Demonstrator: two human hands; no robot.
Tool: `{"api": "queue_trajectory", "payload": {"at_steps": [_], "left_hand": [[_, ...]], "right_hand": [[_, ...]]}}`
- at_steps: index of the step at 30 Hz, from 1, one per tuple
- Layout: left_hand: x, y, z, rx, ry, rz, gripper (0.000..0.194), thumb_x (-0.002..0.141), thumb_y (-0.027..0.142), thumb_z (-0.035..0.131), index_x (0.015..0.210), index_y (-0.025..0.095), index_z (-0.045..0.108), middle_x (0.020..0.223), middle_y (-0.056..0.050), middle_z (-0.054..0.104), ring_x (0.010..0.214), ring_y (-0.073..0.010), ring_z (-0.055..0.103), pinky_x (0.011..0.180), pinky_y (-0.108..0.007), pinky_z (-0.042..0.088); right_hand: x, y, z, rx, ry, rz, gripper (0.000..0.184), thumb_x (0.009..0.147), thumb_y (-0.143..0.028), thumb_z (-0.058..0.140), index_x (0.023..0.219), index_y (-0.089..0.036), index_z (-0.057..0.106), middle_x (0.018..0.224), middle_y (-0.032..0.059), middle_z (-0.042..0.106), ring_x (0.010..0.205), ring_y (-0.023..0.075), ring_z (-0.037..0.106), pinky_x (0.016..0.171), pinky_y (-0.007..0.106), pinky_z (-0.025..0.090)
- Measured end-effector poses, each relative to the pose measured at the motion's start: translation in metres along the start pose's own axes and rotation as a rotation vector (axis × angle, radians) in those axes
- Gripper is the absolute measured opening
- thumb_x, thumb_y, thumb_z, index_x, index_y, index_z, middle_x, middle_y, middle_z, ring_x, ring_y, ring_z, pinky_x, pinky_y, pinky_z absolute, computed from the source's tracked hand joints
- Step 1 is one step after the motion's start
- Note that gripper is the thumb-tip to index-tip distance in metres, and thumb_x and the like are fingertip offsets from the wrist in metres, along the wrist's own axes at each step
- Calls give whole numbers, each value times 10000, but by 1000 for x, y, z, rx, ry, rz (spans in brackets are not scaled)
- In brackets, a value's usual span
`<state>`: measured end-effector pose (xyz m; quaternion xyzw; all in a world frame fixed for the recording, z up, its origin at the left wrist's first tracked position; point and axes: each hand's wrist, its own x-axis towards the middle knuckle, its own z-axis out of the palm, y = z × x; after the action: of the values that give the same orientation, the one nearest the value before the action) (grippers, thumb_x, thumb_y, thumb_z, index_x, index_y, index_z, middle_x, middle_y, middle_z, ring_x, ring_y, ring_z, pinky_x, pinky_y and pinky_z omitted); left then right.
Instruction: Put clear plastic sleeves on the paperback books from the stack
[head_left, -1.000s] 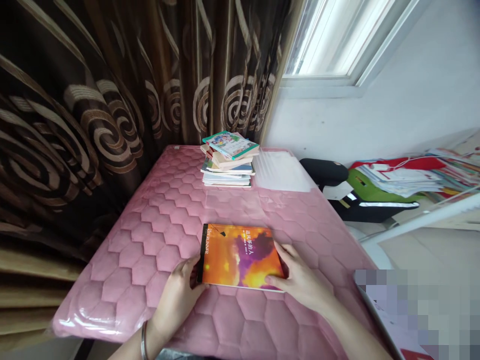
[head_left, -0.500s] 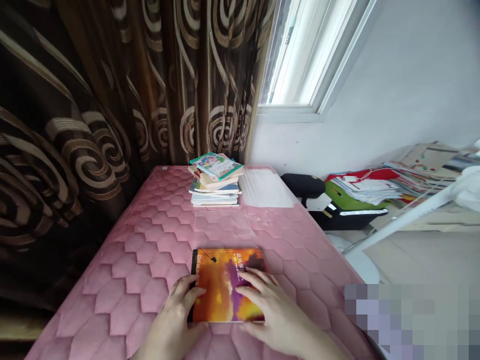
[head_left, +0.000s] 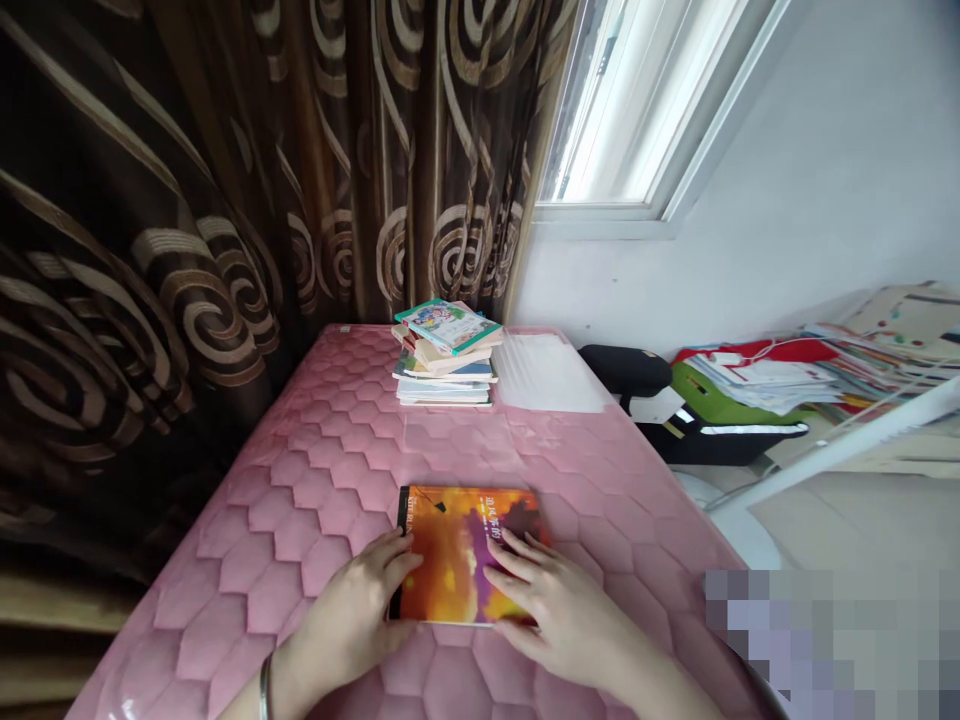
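Book [head_left: 450,565], possibly plastic-covered table [head_left: 604,525], patterned curtain [head_left: 375,150]

Person's left hand [head_left: 356,600] and right hand [head_left: 559,595] bare, fingers [head_left: 514,560] slim. On left wrist [head_left: 289,672], one narrow bangle [head_left: 265,686]: silver-grey, metallic sheen, rounded band; finer detail too small to tell. Right wrist [head_left: 616,648] bare. Both forearms [head_left: 667,688] bare to frame edge.

Left fingers [head_left: 405,562] and right fingers [head_left: 516,580] rest on an orange book [head_left: 450,575].
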<state>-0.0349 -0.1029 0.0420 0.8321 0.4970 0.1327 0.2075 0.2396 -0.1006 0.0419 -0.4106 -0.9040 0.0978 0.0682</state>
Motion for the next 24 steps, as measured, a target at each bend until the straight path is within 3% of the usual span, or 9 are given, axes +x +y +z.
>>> {"api": "queue_trajectory", "payload": {"at_steps": [6, 9, 12, 14, 17, 20, 24], "left_hand": [[-1, -5, -1, 14, 51, 122, 432, 778, 329, 635, 1192, 210, 594, 1290, -124, 575, 1197, -279, 526, 1005, -430, 445], [2, -2, -2, -10, 120, 139, 274, 876, 358, 511, 1060, 213, 654, 1113, -94, 678, 1055, -237, 612, 929, -374, 480], [15, 1, -2, -110, 218, 33, 298, 918, 380, 428, 874, 209, 669, 848, -44, 712, 793, -182, 651, 744, -290, 494], [31, 2, -2, -220, 332, -102, 322, 910, 409, 427, 796, 196, 641, 716, -18, 678, 646, -155, 615, 610, -249, 453], [65, 1, -5, -410, 515, -243, 305, 863, 446, 477, 753, 188, 598, 652, 1, 633, 576, -142, 564, 531, -230, 398], [98, -4, -9, -597, 574, -244, 272, 809, 449, 536, 737, 190, 579, 689, -6, 637, 631, -155, 576, 574, -236, 415], [125, -23, -11, -744, 566, -325, 263, 753, 456, 596, 734, 194, 573, 667, -8, 632, 611, -168, 570, 566, -253, 395]], "right_hand": [[1, 2, -9, 53, 55, -54, 281, 900, -311, 484, 1092, -247, 680, 1154, 38, 674, 1136, 238, 583, 934, 362, 476], [3, 4, -15, 13, 83, -44, 275, 929, -236, 428, 959, -240, 702, 904, 9, 744, 839, 169, 690, 724, 260, 506], [10, 6, -23, -128, 192, 6, 286, 930, -221, 428, 799, -209, 682, 644, 0, 691, 550, 135, 629, 531, 239, 423], [21, 4, -29, -225, 385, 29, 265, 927, -195, 429, 852, -191, 682, 710, 28, 706, 619, 147, 637, 617, 268, 439], [46, -4, -36, -289, 582, 29, 281, 924, -178, 430, 1118, -199, 632, 1138, 84, 669, 1049, 228, 588, 930, 399, 386], [74, -13, -32, -246, 513, 43, 352, 911, -331, 477, 1244, -251, 557, 1387, 69, 488, 1262, 289, 410, 1039, 504, 278], [95, -11, -12, -147, 371, 88, 461, 881, -467, 482, 1297, -271, 507, 1430, 60, 433, 1304, 324, 344, 1055, 553, 238]]}}
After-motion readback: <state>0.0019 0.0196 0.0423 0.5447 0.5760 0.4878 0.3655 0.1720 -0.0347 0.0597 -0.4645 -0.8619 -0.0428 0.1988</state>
